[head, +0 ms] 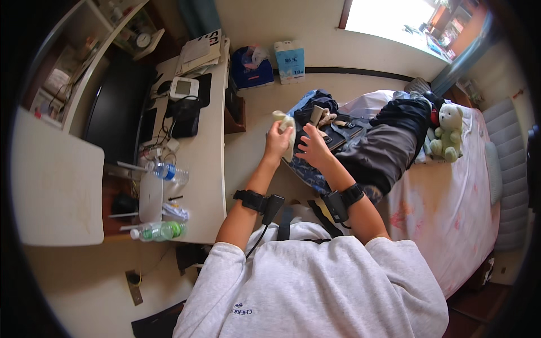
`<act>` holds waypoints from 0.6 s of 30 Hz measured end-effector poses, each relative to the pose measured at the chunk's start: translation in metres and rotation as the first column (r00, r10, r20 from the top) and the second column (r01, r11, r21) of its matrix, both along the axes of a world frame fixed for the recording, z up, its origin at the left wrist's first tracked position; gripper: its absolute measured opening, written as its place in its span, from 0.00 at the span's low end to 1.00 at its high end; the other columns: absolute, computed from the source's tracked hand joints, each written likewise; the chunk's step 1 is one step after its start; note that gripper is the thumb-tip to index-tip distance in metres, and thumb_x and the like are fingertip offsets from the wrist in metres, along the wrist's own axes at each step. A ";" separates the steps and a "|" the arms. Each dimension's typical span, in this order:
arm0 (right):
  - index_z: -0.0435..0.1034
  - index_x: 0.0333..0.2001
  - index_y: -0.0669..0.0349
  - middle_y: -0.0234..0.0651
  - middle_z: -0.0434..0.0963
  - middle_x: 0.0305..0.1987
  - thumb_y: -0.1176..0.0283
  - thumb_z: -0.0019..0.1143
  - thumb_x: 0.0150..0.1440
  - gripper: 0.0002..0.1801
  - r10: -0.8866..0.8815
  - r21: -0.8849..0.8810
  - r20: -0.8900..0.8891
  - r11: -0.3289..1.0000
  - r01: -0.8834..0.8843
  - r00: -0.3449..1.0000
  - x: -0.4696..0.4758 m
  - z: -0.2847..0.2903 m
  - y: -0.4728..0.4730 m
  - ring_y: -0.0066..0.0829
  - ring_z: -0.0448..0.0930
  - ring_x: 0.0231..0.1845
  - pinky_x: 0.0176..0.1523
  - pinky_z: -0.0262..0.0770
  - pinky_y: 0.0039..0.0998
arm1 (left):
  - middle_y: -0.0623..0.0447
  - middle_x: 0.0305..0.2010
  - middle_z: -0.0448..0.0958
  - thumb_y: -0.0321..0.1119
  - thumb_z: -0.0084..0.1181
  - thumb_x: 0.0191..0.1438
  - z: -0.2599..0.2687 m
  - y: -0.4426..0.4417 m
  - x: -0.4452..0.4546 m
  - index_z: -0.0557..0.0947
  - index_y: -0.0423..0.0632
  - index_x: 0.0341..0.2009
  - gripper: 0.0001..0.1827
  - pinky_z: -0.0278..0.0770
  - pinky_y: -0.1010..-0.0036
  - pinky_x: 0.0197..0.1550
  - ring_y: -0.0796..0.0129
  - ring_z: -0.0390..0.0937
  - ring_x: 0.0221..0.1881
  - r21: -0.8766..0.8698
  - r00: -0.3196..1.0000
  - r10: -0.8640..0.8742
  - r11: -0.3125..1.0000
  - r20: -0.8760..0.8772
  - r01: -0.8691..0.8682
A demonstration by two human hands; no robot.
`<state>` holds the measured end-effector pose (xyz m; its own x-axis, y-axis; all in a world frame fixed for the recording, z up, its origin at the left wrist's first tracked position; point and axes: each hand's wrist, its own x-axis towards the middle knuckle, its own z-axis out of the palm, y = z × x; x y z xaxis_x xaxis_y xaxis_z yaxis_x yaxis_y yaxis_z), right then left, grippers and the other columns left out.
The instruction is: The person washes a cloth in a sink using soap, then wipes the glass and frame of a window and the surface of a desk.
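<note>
My left hand [277, 141] is closed around a pale cream piece of fabric [290, 148], whose folded end sticks up above the fingers. To its right, my right hand [315, 148] has its fingers spread and holds nothing. Below and beyond the hands, a heap of clothes lies at the bed's edge. Among it are a tan strap-like item [318, 114], a black item with straps and buckles [346, 134] and a blue patterned cloth [307, 173]. Grey-brown trousers [376, 148] lie to the right, with dark folded cloth [399, 112] above them.
A pale green teddy bear [448, 131] sits on the bed [439, 215], which has a floral sheet. At left, a white desk [207, 169] carries a monitor [120, 105], cables, papers [198, 55] and plastic bottles [162, 231]. Packages [290, 63] stand by the far wall.
</note>
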<state>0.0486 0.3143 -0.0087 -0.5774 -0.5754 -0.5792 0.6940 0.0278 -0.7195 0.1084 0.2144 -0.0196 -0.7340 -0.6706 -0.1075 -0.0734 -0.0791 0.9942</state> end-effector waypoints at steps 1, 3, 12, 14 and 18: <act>0.46 0.55 0.52 0.41 0.50 0.57 0.46 0.35 0.48 0.35 -0.083 0.022 0.208 0.997 0.081 0.975 -0.014 0.000 -0.004 0.40 0.55 0.55 0.51 0.53 0.44 | 0.53 0.30 0.71 0.31 0.49 0.45 0.006 0.000 -0.015 0.69 0.43 0.37 0.13 0.66 0.80 0.32 0.76 0.68 0.31 -0.103 0.996 -0.090 0.990 0.027 0.092; 0.56 0.47 0.54 0.42 0.61 0.47 0.46 0.29 0.49 0.29 -0.067 -0.202 0.407 0.966 0.161 0.911 -0.046 0.001 -0.011 0.40 0.64 0.46 0.48 0.56 0.47 | 0.54 0.28 0.72 0.31 0.49 0.44 0.006 -0.003 -0.053 0.70 0.42 0.35 0.12 0.67 0.79 0.33 0.75 0.69 0.29 -0.001 0.961 -0.266 0.964 0.069 0.267; 0.62 0.40 0.55 0.38 0.67 0.42 0.47 0.21 0.50 0.27 -0.436 -0.452 0.472 0.627 0.635 0.766 -0.136 -0.047 0.013 0.36 0.68 0.43 0.47 0.63 0.39 | 0.42 0.31 0.73 0.41 0.50 0.37 0.032 0.014 -0.173 0.72 0.45 0.35 0.19 0.67 0.68 0.36 0.55 0.71 0.34 -0.437 0.602 -0.703 0.437 0.378 0.786; 0.62 0.41 0.56 0.37 0.67 0.43 0.48 0.21 0.51 0.28 -0.503 -0.489 0.419 0.577 0.655 0.756 -0.154 -0.067 0.022 0.37 0.68 0.44 0.48 0.63 0.38 | 0.41 0.30 0.72 0.42 0.50 0.37 0.037 0.011 -0.197 0.73 0.44 0.33 0.18 0.67 0.68 0.36 0.53 0.71 0.33 -0.484 0.510 -0.776 0.306 0.372 0.820; 0.62 0.43 0.57 0.37 0.66 0.44 0.50 0.24 0.51 0.26 -0.561 -0.583 0.418 0.438 0.685 0.714 -0.174 -0.049 0.003 0.37 0.68 0.44 0.48 0.62 0.37 | 0.39 0.31 0.72 0.46 0.49 0.40 0.050 -0.015 -0.240 0.74 0.42 0.33 0.21 0.66 0.67 0.38 0.51 0.71 0.34 -0.452 0.349 -0.850 0.150 0.396 0.879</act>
